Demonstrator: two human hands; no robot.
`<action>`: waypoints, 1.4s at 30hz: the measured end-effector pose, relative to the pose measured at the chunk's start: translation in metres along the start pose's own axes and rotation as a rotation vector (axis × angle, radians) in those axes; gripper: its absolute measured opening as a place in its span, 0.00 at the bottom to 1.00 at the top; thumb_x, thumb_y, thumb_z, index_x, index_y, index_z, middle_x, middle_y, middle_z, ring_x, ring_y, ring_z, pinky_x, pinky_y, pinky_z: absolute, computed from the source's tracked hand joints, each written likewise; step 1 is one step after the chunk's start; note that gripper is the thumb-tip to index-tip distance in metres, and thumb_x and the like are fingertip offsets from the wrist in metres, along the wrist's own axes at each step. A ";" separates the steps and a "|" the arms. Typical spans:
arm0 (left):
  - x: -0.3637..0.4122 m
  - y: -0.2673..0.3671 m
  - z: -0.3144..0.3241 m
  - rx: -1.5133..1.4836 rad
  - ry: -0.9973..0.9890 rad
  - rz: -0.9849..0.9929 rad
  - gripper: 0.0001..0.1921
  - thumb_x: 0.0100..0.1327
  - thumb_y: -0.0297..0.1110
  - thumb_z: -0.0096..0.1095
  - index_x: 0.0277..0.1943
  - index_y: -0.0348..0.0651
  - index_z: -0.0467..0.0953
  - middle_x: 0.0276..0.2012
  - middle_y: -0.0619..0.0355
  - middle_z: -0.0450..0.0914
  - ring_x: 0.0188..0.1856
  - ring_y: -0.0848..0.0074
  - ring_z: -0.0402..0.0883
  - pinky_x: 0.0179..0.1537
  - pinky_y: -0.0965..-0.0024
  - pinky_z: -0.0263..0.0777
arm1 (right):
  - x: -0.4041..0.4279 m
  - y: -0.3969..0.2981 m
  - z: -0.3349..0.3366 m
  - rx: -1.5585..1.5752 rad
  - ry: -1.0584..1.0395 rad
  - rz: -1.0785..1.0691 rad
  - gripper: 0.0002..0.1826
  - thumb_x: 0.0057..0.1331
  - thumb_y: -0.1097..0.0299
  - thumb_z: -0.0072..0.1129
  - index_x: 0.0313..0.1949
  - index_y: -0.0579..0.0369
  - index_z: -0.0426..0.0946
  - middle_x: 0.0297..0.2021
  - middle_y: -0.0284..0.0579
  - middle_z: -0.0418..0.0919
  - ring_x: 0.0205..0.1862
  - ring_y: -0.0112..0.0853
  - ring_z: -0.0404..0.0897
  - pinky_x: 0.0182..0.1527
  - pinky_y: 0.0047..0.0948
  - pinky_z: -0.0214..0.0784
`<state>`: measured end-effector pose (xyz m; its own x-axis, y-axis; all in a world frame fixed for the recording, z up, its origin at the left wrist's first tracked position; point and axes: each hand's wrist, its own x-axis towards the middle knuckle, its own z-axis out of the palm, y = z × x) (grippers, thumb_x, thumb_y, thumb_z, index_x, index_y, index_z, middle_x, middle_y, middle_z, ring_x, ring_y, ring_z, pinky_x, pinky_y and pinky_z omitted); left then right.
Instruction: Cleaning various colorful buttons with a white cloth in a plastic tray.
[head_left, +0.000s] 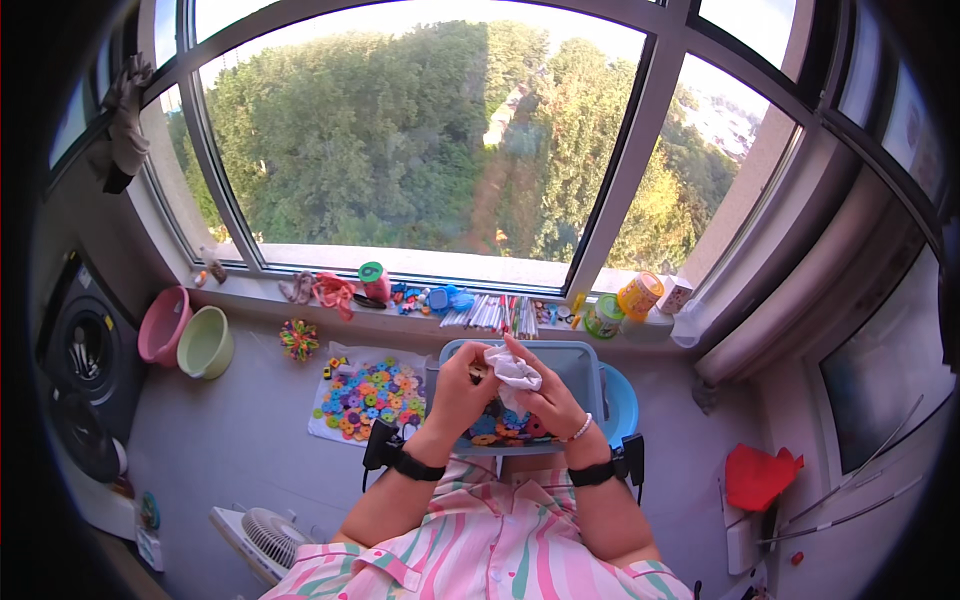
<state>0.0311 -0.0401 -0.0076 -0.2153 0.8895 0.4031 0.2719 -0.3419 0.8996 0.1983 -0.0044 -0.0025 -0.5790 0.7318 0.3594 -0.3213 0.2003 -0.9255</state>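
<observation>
Above a grey-blue plastic bin, my two hands are close together. My right hand holds a crumpled white cloth or wipe. My left hand pinches a small pale piece, partly hidden by the fingers, beside the cloth. Colourful flower-shaped plastic pieces lie in the bottom of the bin, partly covered by my hands. To the bin's left, many similar flower-shaped pieces are spread on a white sheet on the floor.
A blue round basin stands behind the bin's right side. Markers, small toys and tubs line the windowsill. Pink and green basins, a multicoloured ball toy and a white fan are at left; a red item is at right.
</observation>
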 end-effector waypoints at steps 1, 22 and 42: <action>0.001 0.000 -0.001 0.000 0.000 -0.001 0.09 0.63 0.28 0.65 0.44 0.36 0.75 0.32 0.59 0.80 0.34 0.83 0.77 0.36 0.75 0.73 | 0.000 0.000 -0.002 0.000 0.000 0.001 0.29 0.67 0.78 0.54 0.69 0.50 0.66 0.55 0.45 0.75 0.56 0.31 0.75 0.56 0.26 0.67; 0.001 -0.007 -0.001 0.030 -0.239 0.151 0.10 0.62 0.25 0.66 0.44 0.37 0.73 0.37 0.53 0.76 0.37 0.73 0.77 0.37 0.69 0.72 | 0.005 0.001 -0.004 -0.602 0.228 -0.244 0.13 0.67 0.75 0.59 0.50 0.58 0.77 0.39 0.42 0.82 0.41 0.29 0.80 0.44 0.28 0.73; 0.002 -0.009 -0.008 -0.482 -0.263 -0.158 0.15 0.75 0.43 0.52 0.49 0.38 0.73 0.31 0.60 0.82 0.25 0.90 0.72 0.25 0.83 0.66 | -0.003 0.010 -0.017 -0.530 0.440 -0.094 0.21 0.77 0.55 0.44 0.44 0.61 0.79 0.38 0.49 0.80 0.40 0.28 0.78 0.40 0.24 0.69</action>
<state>0.0206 -0.0378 -0.0130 0.0388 0.9655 0.2574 -0.2169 -0.2433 0.9454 0.2101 0.0065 -0.0146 -0.1731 0.8695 0.4626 0.1186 0.4847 -0.8666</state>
